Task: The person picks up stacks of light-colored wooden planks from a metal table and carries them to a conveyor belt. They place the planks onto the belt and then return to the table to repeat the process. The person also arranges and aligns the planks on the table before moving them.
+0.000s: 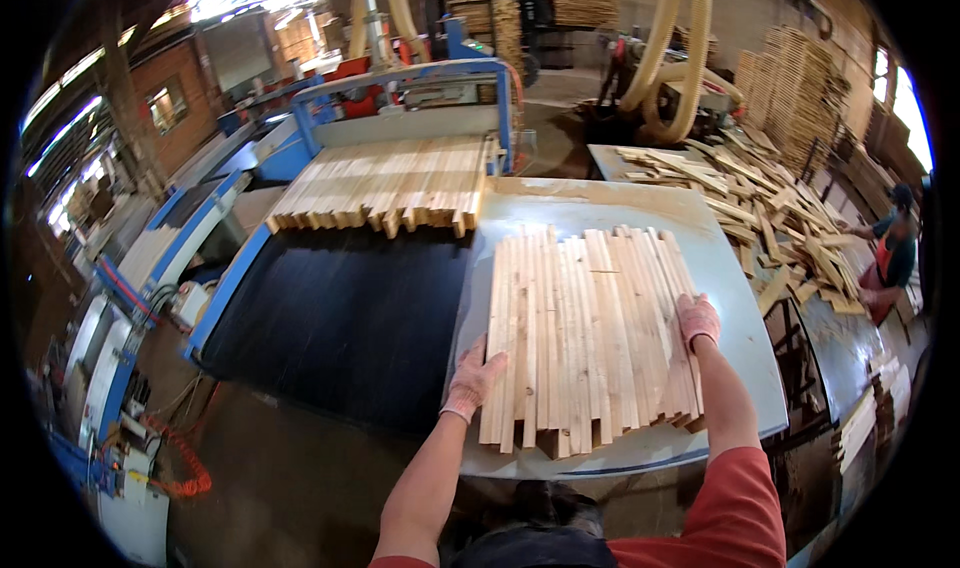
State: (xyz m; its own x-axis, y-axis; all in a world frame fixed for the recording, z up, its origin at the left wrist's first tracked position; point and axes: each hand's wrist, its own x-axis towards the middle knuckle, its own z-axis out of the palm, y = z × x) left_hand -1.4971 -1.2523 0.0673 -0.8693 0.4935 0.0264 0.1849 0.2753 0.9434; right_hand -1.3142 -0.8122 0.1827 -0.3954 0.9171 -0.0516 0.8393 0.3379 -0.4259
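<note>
A row of pale wooden strips [590,338] lies side by side on the grey metal table [740,368] in front of me, with uneven near ends. My left hand [476,378], in a pinkish work glove, presses against the row's left edge, thumb toward the strips. On the opposite edge, farther up, my right hand [699,321] in a similar glove has its fingers bent over the outermost strips. Between them the two hands clasp the row from both sides. The undersides of the strips and some fingertips are hidden.
Left of the table runs a black conveyor belt [340,308]; another batch of wooden strips [385,183] lies on it by a blue machine frame [400,73]. At right, loose wood pieces [770,208] are heaped near another person [893,248]. Beige hoses [690,68] hang behind.
</note>
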